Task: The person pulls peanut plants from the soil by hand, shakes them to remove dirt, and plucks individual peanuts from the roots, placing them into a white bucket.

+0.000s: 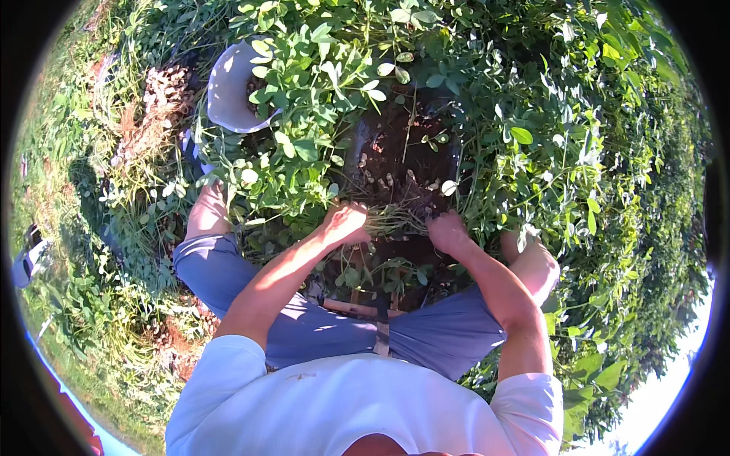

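Between my two hands lies a bundle of peanut plant stems (pixel 396 219), stretched sideways over dark soil. My left hand (pixel 347 221) is closed around the stems at their leafy end. On the other side, my right hand (pixel 447 231) is closed at the root end, by dark, soil-covered roots (pixel 422 199). Pale peanut pods (pixel 385 180) show among the roots just beyond the stems. Leaves hide part of the bundle near my left hand.
A white bucket (pixel 231 88) with pods inside stands at the upper left, partly behind leaves. Left of it lies a heap of pulled peanuts (pixel 165 94). Bare soil (pixel 416 131) bordered by plastic film lies ahead. Dense peanut foliage (pixel 604 188) grows at the right.
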`<action>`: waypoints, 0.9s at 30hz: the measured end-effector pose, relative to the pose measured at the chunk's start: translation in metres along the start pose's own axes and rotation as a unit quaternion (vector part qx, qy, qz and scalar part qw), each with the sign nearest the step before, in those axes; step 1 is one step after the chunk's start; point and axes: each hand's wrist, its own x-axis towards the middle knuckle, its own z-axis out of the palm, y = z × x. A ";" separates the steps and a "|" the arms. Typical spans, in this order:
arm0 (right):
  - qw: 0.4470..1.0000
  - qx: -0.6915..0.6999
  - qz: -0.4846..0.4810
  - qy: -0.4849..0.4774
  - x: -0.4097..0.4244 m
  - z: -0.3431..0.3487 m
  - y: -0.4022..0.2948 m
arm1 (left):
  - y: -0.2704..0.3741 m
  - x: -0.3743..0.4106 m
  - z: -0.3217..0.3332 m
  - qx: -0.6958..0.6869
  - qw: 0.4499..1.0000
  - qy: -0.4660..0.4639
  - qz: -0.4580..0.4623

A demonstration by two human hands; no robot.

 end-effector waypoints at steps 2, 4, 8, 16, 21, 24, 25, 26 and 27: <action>0.998 0.013 0.051 -0.035 0.004 -0.012 -0.009 | -0.017 0.013 0.072 0.212 0.976 0.019 0.045; 0.992 0.029 0.085 -0.087 0.007 -0.011 -0.010 | 0.004 0.028 0.006 0.001 0.988 -0.152 0.035; 0.990 0.040 0.070 -0.115 0.008 -0.002 -0.006 | 0.019 0.023 -0.011 -0.123 0.987 -0.101 -0.012; 0.994 0.102 0.045 0.006 -0.024 -0.056 0.016 | 0.047 0.003 -0.019 -0.106 0.988 0.093 -0.057; 0.983 0.095 0.033 0.155 -0.072 -0.087 0.044 | 0.091 -0.009 -0.061 -0.085 0.960 0.267 0.011; 0.959 0.094 0.002 0.268 -0.076 -0.102 0.048 | 0.095 -0.010 -0.097 -0.088 0.946 0.310 0.035; 0.953 0.091 0.006 0.290 -0.075 -0.105 0.048 | 0.093 -0.009 -0.104 -0.086 0.937 0.337 0.041; 0.946 0.089 0.009 0.311 -0.073 -0.110 0.046 | 0.089 -0.006 -0.109 -0.085 0.927 0.362 0.046; 0.939 0.088 0.013 0.332 -0.072 -0.113 0.046 | 0.086 -0.004 -0.116 -0.084 0.917 0.386 0.052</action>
